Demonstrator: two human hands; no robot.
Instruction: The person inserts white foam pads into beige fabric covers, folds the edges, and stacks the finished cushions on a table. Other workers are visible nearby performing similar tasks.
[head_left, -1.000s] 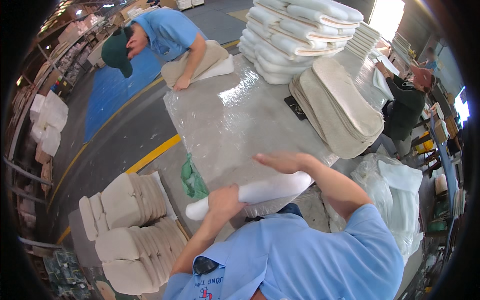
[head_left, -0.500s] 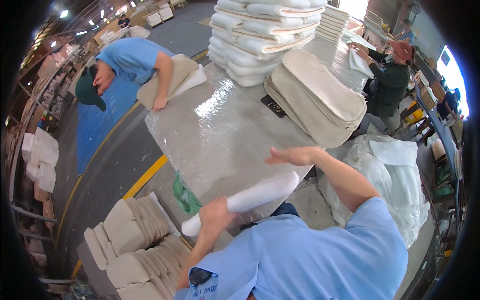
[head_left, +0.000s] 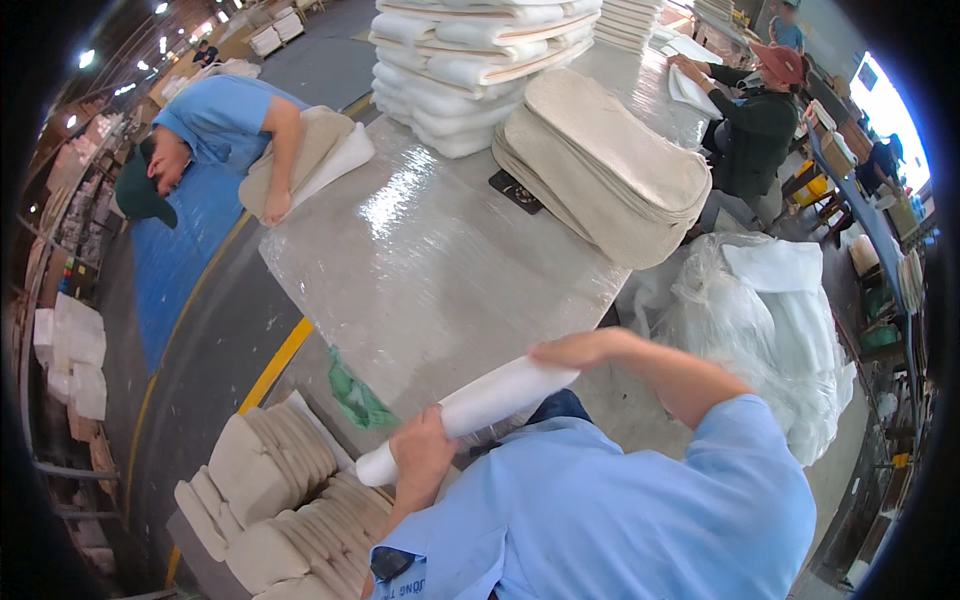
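A long white soft pad, rolled or folded lengthwise, slants in front of my body above the table's near edge. My left hand is closed around it near its left end, knuckles up. At the opposite end my right hand rests over the upper edge and appears to grip it; the thumb side is hidden. Beyond the hands, a stack of beige oblong pads lies at the right side of the table, whose top is covered in clear plastic film.
A tall pile of white folded padding stands at the far side. Beige pads are stacked low at left, near green plastic. A plastic-wrapped white bundle is at right. Co-workers stand at far left and far right.
My right hand has come down from above, spread, onto the pad's right end. The left hand keeps its hold. The whole view has shifted slightly.
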